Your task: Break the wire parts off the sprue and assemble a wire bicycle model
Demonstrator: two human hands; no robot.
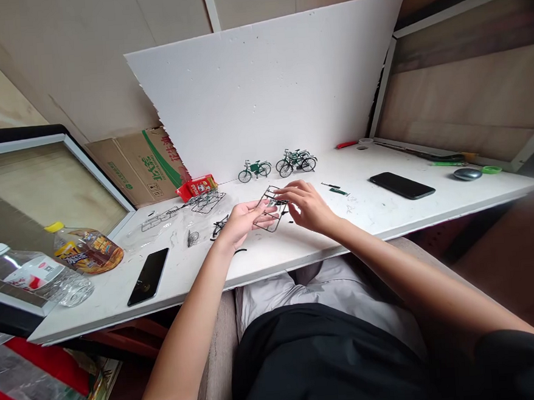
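Over the white table (386, 207), both hands hold a black plastic parts frame (273, 210) with small model pieces in it. My left hand (243, 220) grips its lower left edge from beneath. My right hand (304, 204) pinches the frame's upper right side with its fingertips. Behind the hands stand small green model bicycles: a single one (254, 170) and a close pair (296, 161). More parts frames (207, 200) and loose black pieces (219, 226) lie to the left of my hands.
A white foam board (268, 84) leans at the back. Two dark phones (148, 275) (402, 185) lie flat. Two bottles (85, 249) (37, 278) lie at left, beside a red pack (197, 186) and a cardboard box (139, 166). A mouse (467, 174) sits far right.
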